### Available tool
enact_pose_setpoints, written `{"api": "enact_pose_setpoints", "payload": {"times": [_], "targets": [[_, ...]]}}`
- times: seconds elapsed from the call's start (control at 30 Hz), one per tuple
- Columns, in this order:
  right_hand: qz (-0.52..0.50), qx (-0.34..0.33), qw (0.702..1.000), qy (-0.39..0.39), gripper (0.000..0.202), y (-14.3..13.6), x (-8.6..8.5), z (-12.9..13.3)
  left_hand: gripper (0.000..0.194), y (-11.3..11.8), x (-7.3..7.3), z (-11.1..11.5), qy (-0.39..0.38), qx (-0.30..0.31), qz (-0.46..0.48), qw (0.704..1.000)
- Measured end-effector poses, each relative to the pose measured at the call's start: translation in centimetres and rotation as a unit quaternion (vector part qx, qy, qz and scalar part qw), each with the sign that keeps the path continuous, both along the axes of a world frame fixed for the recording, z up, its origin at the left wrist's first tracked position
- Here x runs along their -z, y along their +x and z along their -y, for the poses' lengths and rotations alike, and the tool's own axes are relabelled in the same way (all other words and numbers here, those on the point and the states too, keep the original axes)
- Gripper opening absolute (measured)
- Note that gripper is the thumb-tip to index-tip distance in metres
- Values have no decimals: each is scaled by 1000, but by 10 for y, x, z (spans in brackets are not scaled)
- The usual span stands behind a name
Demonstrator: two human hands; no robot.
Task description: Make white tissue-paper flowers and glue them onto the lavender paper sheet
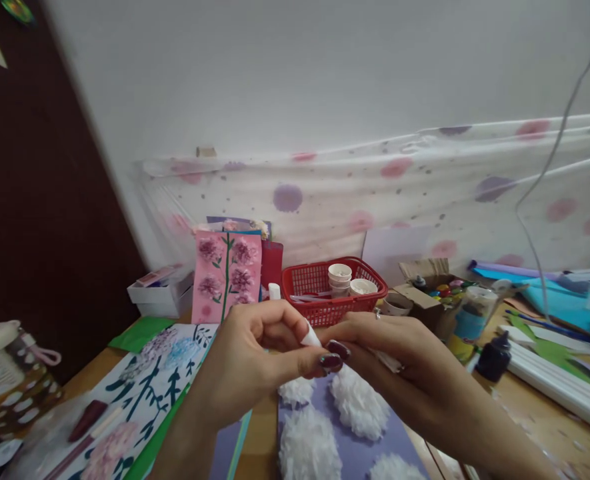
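Between the thumb and fingers of my left hand (255,363) is a small rolled white paper piece (311,335), its tip pointing toward the right hand. My right hand (409,360) meets it at the fingertips, fingers closed; a bit of white paper (389,362) shows beneath its palm. The dark-painted thumbnails almost touch. Below both hands lies a purple card (357,457) bearing several fluffy white paper flowers (359,403), partly covered by the hands and cut off by the lower edge.
Behind the hands stands a red basket (319,311) with white cups (339,273). A pink flower picture (227,267) leans left of it, above a white painted sheet (147,373). On the right are a cardboard box (417,303), a dark bottle (495,357) and coloured paper (557,300).
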State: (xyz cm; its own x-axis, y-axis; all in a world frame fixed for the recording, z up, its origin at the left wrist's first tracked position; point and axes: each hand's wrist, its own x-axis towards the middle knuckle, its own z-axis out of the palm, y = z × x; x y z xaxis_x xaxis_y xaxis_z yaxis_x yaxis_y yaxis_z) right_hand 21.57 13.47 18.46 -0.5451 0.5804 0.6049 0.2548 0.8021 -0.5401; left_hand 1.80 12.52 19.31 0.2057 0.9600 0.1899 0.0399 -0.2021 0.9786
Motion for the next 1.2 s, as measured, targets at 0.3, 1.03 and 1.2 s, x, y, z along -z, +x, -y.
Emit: {"api": "enact_pose_setpoints", "payload": {"times": [0.3,1.03,1.2], "targets": [[-1,37,999,-21,15,0,-3,-2,17,3,2,-2,75,6,-79,994],[-144,-38,975,-167,24,-1,-2,0,26,13,4,4,387,-141,-136,901],[-169,-1,964,-204,17,-4,-1,-1,22,16,6,4,428,-161,-168,873]]}}
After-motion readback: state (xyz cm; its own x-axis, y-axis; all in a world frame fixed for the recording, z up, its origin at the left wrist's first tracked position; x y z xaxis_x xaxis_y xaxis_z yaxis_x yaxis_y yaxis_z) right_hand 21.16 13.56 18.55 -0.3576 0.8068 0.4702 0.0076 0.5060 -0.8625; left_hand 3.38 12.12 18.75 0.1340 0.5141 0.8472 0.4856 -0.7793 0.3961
